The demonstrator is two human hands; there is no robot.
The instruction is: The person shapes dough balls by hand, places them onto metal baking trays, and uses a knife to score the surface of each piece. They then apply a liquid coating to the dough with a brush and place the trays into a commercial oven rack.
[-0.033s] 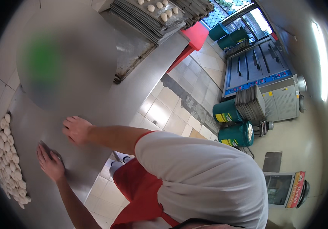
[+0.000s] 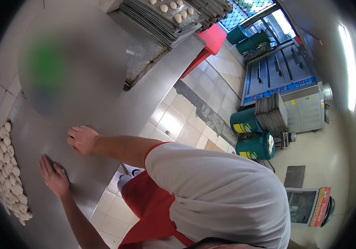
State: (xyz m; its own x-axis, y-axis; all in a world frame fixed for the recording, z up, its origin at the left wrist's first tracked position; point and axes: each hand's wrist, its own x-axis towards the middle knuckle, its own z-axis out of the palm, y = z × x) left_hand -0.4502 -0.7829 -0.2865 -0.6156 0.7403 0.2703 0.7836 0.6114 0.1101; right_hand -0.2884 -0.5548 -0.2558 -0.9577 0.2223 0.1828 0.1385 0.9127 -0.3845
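Note:
My left hand (image 2: 56,178) lies on the steel worktop (image 2: 103,103), fingers stretched out and thumb apart, with a dark shadow beside it. Nothing shows in its grasp. A little farther up the same worktop, my right hand (image 2: 82,140) is palm down with its fingers curled under. Whatever may be beneath that palm is hidden. Along the worktop's left edge lies a heap of small, pale, oval dough pieces (image 2: 10,174), nearest to my left hand but apart from it.
Stacked baking trays (image 2: 149,27) stand at the far end, the top one bearing several dough pieces (image 2: 178,18). A blurred patch (image 2: 45,62) hides the far left. Beyond are a red stool (image 2: 211,39), green drums (image 2: 254,145), a deck oven (image 2: 279,68) and a tiled floor (image 2: 173,120).
My right hand, blurred before, is now sharp and very slightly farther left. My left hand keeps its place, and the dough pieces look the same.

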